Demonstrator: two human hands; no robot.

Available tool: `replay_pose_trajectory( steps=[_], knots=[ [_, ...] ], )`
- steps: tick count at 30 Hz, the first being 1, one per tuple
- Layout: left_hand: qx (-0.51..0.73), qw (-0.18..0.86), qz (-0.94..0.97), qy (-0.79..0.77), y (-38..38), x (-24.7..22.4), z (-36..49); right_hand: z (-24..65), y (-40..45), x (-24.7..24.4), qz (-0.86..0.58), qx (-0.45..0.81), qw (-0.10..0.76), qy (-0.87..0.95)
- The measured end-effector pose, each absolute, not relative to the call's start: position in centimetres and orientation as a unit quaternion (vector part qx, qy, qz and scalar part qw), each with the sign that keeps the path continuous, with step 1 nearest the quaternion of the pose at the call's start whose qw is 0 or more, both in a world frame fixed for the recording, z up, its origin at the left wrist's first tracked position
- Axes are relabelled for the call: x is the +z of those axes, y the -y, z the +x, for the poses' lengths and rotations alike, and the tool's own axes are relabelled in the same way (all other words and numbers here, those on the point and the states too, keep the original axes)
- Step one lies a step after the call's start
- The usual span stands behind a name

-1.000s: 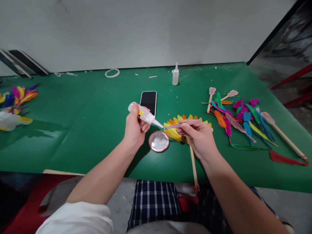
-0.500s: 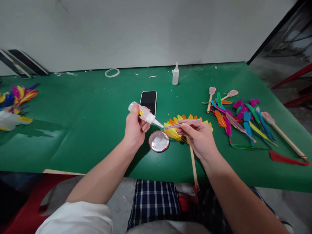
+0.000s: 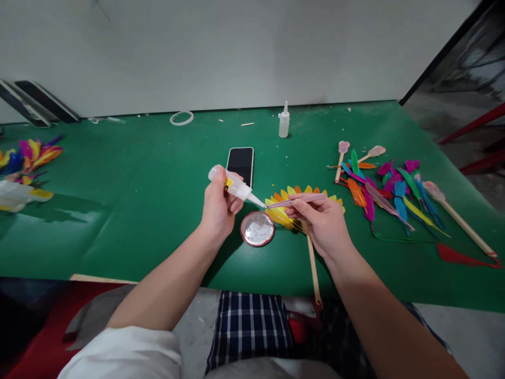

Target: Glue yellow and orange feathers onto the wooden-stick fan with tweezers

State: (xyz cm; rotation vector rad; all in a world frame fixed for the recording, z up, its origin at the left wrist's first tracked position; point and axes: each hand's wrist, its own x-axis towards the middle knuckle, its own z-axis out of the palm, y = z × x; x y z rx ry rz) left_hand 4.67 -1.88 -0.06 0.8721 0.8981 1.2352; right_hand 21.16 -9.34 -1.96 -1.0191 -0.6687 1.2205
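My left hand (image 3: 219,208) is closed round a white glue bottle (image 3: 239,188) with a yellow label, tilted so its nozzle points right and down. My right hand (image 3: 321,221) pinches a pair of tweezers (image 3: 311,198), whose tips meet the nozzle's end. Whether the tips hold anything is too small to tell. Beneath the tweezers lies a fan of yellow and orange feathers (image 3: 282,217) on a wooden stick (image 3: 313,263), partly hidden by my right hand. A round, red-rimmed lid (image 3: 257,229) with a shiny, crusted inside sits just below the nozzle.
A phone (image 3: 241,160) lies behind my left hand. Farther back stands a small dropper bottle (image 3: 284,122). Loose coloured feathers (image 3: 398,197) and several wooden sticks with pink heads spread at the right. More feathers (image 3: 35,155) and a clear bottle (image 3: 18,195) are at the far left.
Both hands keep nearly the same pose, with nozzle and tweezer tips still together. Nothing has been taken up or let go.
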Motion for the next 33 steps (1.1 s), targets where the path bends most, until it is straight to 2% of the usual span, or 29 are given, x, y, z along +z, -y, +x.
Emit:
replay_pose_trajectory(
  steps=[23, 33],
  knots=[
    [0.529, 0.646, 0.378, -0.401, 1.93, 0.02, 4.66, 21.49, 9.19, -1.68, -0.484, 0.509, 0.65, 0.291],
    [0.513, 0.728, 0.331, -0.312, 1.52, 0.34, 4.29, 21.48, 9.26, -2.19, -0.516, 0.43, 0.645, 0.363]
  ],
)
